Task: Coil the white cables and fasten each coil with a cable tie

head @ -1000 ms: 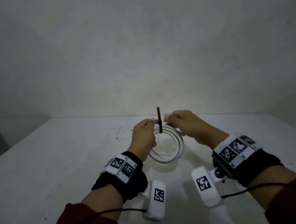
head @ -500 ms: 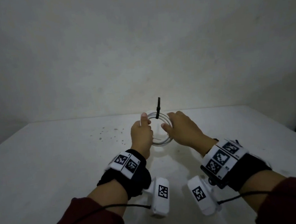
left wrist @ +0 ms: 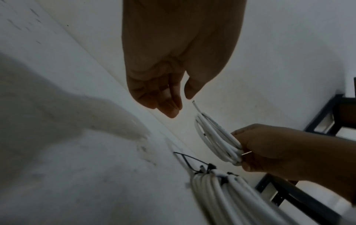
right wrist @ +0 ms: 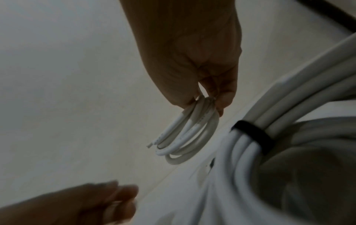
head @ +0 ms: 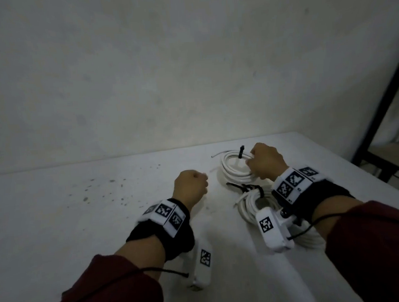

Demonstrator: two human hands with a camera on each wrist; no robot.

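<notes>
So the right hand (head: 265,162) is gripping the small white coil (head: 235,166) by its near side, fingers (right wrist: 225,100) curled around the bunched loops; I'm guessing that's to keep the turns from springing apart while it's hanging over the far right part of the desk (head: 58,229). The black cable tie (head: 241,151) is sitting on the coil's far side with its tail sticking up, so my read is this one is already fastened and is being carried over to the pile. The left hand (head: 191,186) is hanging loose just left of the coil, fingers (left wrist: 169,106) lightly curled and holding nothing, not touching the cable's stray end (left wrist: 196,105); it looks done with its part.

Right under the right wrist there's a heap of bigger tied coils (head: 248,208) lying on the desk, with black ties (right wrist: 254,137) cinching the strands and loose tie tails poking out; parking finished ones together there makes sense.

The desk is plain white, a bit scuffed, with dark specks (head: 98,189) on the left; behind it is a bare pale wall (head: 189,69), lighting is pretty dim, and a dark frame (head: 379,121) is showing past the desk's right edge.
</notes>
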